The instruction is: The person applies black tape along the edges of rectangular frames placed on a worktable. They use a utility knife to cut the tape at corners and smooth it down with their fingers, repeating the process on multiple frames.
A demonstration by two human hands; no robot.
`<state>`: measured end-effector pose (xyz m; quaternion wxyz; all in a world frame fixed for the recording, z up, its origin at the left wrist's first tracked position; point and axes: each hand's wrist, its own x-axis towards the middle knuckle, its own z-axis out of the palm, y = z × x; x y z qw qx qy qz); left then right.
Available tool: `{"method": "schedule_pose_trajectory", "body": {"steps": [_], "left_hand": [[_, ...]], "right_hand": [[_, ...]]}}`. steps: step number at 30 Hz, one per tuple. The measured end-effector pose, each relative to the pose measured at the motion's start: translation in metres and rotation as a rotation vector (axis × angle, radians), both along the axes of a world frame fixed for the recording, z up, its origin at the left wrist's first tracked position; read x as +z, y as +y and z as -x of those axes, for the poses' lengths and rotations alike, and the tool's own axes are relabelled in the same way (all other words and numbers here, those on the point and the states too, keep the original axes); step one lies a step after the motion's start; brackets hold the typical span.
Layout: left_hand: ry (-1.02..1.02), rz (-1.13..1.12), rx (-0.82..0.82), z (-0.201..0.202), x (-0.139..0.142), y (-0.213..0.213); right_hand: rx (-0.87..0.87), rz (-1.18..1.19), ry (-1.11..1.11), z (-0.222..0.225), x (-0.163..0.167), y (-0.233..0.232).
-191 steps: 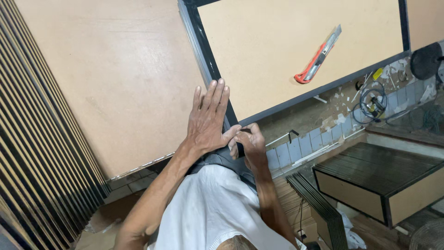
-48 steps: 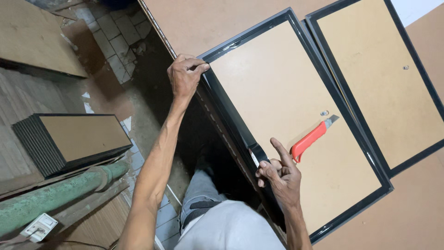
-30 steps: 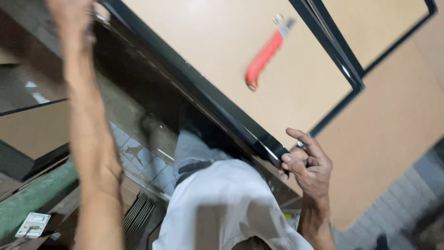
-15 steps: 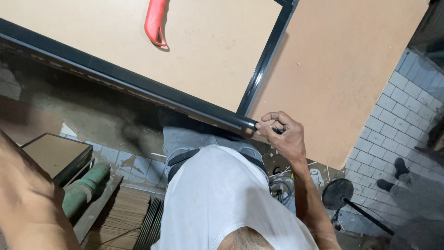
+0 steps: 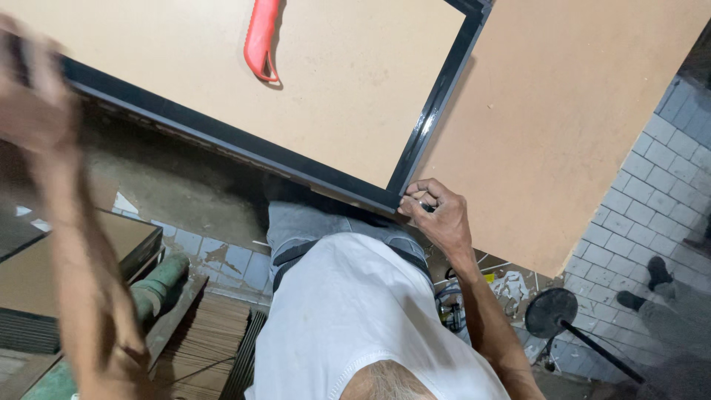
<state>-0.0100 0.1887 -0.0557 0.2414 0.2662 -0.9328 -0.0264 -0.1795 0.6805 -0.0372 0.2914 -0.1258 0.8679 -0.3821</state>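
Observation:
A black-framed panel (image 5: 433,111) with a tan board back lies on a brown worktable (image 5: 578,126). My right hand (image 5: 435,215) pinches the panel's near corner, fingers curled on the black frame. My left hand (image 5: 29,96) is raised at the far left by the frame's long near edge; it is blurred and its grip is unclear. A red utility knife (image 5: 262,37) lies on the panel's board, far from both hands. My white shirt fills the lower middle.
A stack of framed panels (image 5: 67,259) stands low on the left, with a green pipe (image 5: 157,287) and a pile of thin strips (image 5: 215,348) beside it. At the right, a black round stand base (image 5: 554,312) and another person's dark shoes (image 5: 655,271) are on the tiled floor.
The view has swung along the panel's near edge. My right hand keeps hold of the frame's corner while my left arm has risen to the far left end of the frame.

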Motion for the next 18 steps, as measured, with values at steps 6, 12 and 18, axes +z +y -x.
{"method": "schedule_pose_trajectory", "body": {"steps": [6,12,18], "left_hand": [[0.174,-0.19,-0.75,0.03,-0.049,0.291],[0.129,-0.112,-0.892,0.042,-0.033,0.307],[0.21,0.0,-0.409,0.009,-0.033,0.089]], "right_hand": [[-0.17,0.064,-0.166,-0.003,-0.013,0.005],[-0.205,0.272,-0.182,-0.008,-0.037,0.019],[-0.306,0.093,-0.168,-0.01,-0.039,0.012]]}}
